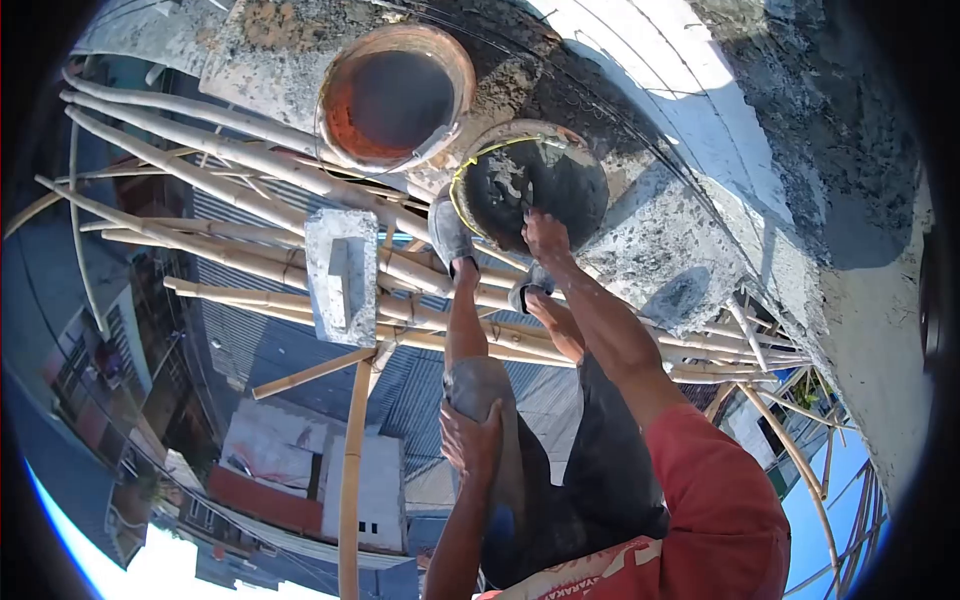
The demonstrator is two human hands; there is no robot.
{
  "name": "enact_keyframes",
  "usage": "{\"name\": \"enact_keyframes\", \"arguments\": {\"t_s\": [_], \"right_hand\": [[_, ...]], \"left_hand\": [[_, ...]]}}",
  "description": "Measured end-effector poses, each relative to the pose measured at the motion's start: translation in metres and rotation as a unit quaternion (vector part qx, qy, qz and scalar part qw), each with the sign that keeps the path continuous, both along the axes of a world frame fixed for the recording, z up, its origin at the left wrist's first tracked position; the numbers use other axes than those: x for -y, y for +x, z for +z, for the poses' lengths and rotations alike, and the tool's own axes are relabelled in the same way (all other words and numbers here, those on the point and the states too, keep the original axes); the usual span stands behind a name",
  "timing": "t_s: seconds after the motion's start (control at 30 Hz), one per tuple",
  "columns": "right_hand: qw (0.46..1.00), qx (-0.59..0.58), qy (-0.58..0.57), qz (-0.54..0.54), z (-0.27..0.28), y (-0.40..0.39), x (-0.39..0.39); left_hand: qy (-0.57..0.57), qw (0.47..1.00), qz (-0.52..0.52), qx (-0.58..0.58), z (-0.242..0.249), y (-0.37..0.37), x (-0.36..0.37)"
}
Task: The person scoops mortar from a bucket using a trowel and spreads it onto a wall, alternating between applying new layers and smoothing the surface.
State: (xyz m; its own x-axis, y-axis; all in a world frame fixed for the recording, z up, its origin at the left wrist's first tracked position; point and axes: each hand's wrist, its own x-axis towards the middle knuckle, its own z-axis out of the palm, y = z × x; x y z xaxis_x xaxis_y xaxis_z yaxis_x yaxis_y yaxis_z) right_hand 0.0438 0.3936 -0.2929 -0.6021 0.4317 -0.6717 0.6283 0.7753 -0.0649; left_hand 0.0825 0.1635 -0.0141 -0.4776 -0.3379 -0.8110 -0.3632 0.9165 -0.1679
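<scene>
My right hand (545,238) is closed on a trowel (527,198), mostly hidden by the hand and the wet grey mortar (505,190). The mortar lies in a round bucket (597,170) with a yellow cord along part of its rim. On my bent knee rests my left hand (470,440), thumb apart from the fingers, holding nothing. A mortar-crusted plastering float (345,235) lies on the bamboo poles to the left, its handle facing up.
A second bucket (455,65) of murky liquid stands beside the mortar. My feet are on bamboo scaffolding (240,185), high above roofs (400,385). A rough cement ledge and wall (830,150) run along the right. An upright pole (352,470) stands near my left arm.
</scene>
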Motion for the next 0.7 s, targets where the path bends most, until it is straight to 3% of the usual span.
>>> {"name": "enact_keyframes", "arguments": {"t_s": [0.07,0.1,0.33,0.5,0.53,0.7], "right_hand": [[0.994,-0.011,-0.091,-0.054,0.025,0.008,-0.021],[0.991,-0.075,-0.092,-0.067,0.027,0.029,-0.032],[0.985,-0.126,-0.083,-0.086,0.123,0.061,-0.07],[0.988,-0.139,-0.066,-0.03,0.314,0.03,-0.077],[0.992,-0.076,-0.097,-0.017,0.364,0.016,-0.081],[0.957,-0.167,-0.22,0.09,0.582,-0.039,-0.077]], "left_hand": [[0.003,1.0,-0.002,0.005,-0.001,0.003,0.002],[0.01,1.0,-0.008,0.005,-0.001,0.001,0.004],[0.038,0.999,-0.026,-0.008,-0.007,-0.011,0.006],[0.074,0.994,-0.013,0.074,-0.004,-0.035,0.008],[0.088,0.992,-0.015,0.092,-0.001,-0.04,0.011],[0.224,0.974,-0.026,0.026,-0.038,-0.03,0.044]]}}
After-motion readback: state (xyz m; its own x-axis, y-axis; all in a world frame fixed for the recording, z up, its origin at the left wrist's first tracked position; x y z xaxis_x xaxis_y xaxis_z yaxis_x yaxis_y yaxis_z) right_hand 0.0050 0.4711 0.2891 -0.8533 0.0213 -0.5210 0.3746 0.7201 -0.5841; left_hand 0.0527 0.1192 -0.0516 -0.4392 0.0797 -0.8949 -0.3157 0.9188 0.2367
